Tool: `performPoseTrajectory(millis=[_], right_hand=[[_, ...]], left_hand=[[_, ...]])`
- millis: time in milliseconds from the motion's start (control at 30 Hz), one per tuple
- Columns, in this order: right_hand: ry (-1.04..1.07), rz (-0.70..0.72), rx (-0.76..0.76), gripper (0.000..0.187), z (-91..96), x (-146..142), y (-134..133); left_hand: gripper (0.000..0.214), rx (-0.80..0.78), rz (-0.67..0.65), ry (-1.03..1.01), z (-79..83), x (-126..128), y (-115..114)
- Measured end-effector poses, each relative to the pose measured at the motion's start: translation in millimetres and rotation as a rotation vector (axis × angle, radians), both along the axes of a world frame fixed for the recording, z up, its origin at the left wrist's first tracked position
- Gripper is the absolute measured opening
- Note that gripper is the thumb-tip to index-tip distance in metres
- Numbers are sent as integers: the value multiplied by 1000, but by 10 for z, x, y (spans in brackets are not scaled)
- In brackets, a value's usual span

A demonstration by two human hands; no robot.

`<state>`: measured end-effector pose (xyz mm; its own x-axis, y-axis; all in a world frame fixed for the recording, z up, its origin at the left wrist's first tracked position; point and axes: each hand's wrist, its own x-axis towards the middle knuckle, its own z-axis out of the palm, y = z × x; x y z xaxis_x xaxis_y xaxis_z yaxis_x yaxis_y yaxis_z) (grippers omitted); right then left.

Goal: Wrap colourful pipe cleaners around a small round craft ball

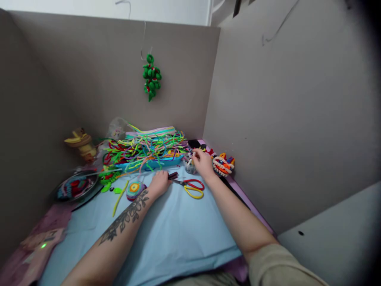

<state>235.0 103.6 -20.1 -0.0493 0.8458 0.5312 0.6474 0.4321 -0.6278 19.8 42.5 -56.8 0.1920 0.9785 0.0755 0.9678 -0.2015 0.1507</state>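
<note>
My left hand (160, 183) rests low over the blue cloth with its fingers curled. A dark stick-like thing (173, 175) juts from the far side of that hand, its kind too small to tell. Just right of it lie scissors (193, 188) with one red and one yellow handle loop, blades toward my left hand. Farther right, my right hand (203, 162) is over a small clear container (190, 169) of small items, thumb and fingers pinched together; what they hold is not clear.
A blue tray (169, 162) heaped with colourful pipe cleaners stands at the back. Left of it lie a green fuzzy figure (108, 176), a round striped piece (135, 190), a yellow-green pipe cleaner (119, 199) and a dark bowl (76, 186). An orange-white bundle (222, 165) sits by the right wall.
</note>
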Motion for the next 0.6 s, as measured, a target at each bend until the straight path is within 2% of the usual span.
performPoseTrajectory(millis=[167, 300, 367, 400, 500, 533, 600], right_hand=[[-97, 1, -21, 34, -93, -37, -80], [-282, -60, 35, 31, -93, -6, -127], [-346, -116, 23, 31, -74, 7, -157], [-373, -131, -2, 30, -56, 10, -178], [-372, -171, -42, 33, 23, -13, -271], [-318, -181, -29, 37, 54, -37, -315], [-129, -124, -23, 45, 106, -117, -424]], left_hand=[[13, 32, 57, -78, -12, -24, -47], [14, 126, 159, -221, 154, -79, -32], [15, 174, 233, -536, 270, -89, -37], [16, 148, 248, -737, 327, -83, -48], [24, -53, 191, -1286, 465, -13, -123], [26, -127, 149, -1399, 500, 26, -158], [29, -263, 66, -1493, 554, 119, -241]])
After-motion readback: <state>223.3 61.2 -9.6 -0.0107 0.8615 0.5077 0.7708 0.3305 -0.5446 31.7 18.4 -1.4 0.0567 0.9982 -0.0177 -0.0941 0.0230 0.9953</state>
